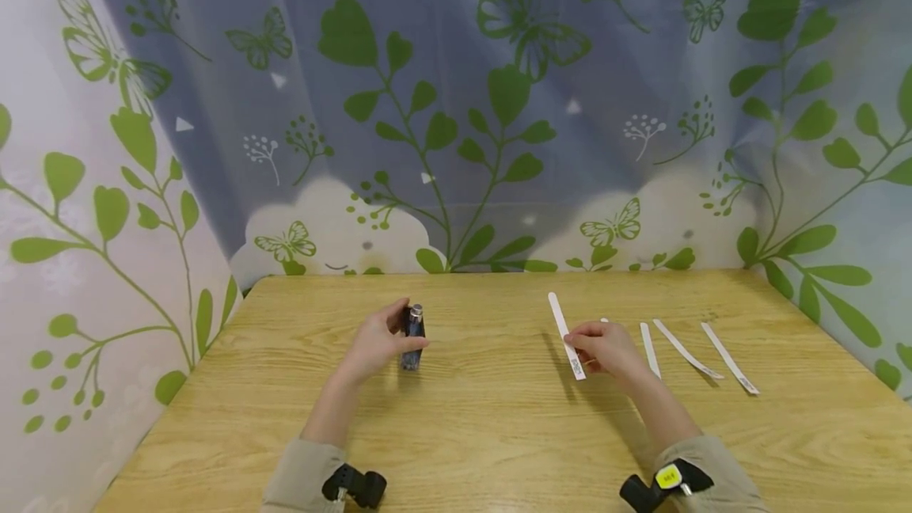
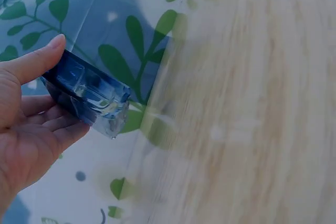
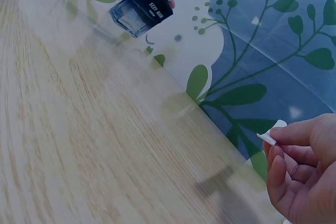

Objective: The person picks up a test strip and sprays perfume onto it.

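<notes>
On the left, my left hand [image 1: 372, 347] grips a dark blue glass perfume bottle [image 1: 412, 348] between thumb and fingers. The bottle stands upright, its silver spray top bare. White lettering marks the face of the perfume bottle [image 3: 142, 11] in the right wrist view; in the left wrist view the thumb lies along one edge of it. Across from it, my right hand [image 1: 609, 347] pinches a white perfume test strip [image 1: 558, 319] near its lower part. Small dark print shows at the strip's near end. In the right wrist view this strip [image 3: 272, 134] appears nearly end-on.
More white test strips lie on the wooden table [image 1: 470, 434] to the right: a straight one [image 1: 649, 348], a curved one [image 1: 685, 351] and a printed one [image 1: 730, 359]. Another is mostly hidden behind the right hand. A leaf-patterned curtain [image 1: 456, 141] hangs behind the table.
</notes>
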A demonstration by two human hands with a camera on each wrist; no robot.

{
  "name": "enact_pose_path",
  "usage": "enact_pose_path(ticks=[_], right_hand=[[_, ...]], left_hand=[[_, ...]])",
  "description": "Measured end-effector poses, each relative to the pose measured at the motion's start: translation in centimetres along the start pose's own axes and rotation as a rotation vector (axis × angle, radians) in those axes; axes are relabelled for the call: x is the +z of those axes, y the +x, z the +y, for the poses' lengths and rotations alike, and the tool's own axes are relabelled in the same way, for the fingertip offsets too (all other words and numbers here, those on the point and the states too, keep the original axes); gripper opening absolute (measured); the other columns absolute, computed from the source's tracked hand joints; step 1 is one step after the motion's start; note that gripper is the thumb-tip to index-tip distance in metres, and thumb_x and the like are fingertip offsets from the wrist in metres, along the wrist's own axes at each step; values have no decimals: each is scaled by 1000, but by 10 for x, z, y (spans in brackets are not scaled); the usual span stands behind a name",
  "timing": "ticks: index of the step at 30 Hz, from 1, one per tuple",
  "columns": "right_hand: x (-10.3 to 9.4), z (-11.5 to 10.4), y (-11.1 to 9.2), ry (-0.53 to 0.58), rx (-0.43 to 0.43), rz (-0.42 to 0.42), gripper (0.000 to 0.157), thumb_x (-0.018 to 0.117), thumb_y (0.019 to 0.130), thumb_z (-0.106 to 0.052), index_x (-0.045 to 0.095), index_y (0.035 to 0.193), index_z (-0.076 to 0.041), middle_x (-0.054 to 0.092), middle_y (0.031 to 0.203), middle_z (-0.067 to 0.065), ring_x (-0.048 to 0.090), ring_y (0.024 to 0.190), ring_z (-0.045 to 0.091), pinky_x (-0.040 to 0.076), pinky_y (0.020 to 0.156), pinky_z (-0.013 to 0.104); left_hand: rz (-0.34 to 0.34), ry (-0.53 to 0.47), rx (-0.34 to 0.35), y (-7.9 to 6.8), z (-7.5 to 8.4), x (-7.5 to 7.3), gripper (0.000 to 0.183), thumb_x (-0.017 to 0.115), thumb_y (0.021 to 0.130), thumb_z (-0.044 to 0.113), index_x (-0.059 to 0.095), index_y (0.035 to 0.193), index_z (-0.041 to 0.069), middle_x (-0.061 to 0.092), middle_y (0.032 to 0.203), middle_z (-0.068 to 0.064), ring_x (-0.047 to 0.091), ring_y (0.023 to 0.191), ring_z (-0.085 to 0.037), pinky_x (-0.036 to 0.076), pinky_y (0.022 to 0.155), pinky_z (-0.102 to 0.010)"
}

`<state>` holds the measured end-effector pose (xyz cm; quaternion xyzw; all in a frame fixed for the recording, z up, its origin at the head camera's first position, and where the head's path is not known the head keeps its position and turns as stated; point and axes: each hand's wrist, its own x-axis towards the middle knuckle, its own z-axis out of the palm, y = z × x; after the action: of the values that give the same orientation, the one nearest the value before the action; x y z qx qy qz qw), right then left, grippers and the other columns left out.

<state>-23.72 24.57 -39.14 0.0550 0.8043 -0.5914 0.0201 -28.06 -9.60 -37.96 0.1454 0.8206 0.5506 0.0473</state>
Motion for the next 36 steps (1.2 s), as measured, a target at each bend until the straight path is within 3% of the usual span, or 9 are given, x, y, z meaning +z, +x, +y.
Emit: enact_pose_path(ticks=[9, 22, 36], right_hand=[[-1, 11, 5, -14, 16, 25, 17, 62, 89, -12, 64, 93, 5, 54, 66, 0, 48, 58, 10, 43, 52, 24], [1, 23, 7, -21, 39, 94, 14, 59, 86, 0, 62, 92, 13, 55, 64, 2, 53, 55, 10, 49, 50, 24], [5, 26, 9, -293, -22, 135, 16, 61, 85, -3, 64, 90, 12, 56, 61, 6, 54, 52, 11, 51, 48, 26]], left_hand=[[-31, 28, -21, -4, -12, -15, 78, 73, 80, 9, 29, 143, -4, 29, 145, -24, 31, 130, -39, 33, 101, -45], [-95, -74, 3, -5, -27, -23, 76, 68, 83, 0, 22, 143, -8, 23, 146, -27, 25, 133, -39, 32, 102, -44], [-128, -80, -11, -7, -32, -29, 77, 69, 82, 1, 25, 145, -2, 19, 149, -22, 27, 132, -39, 30, 103, -46]])
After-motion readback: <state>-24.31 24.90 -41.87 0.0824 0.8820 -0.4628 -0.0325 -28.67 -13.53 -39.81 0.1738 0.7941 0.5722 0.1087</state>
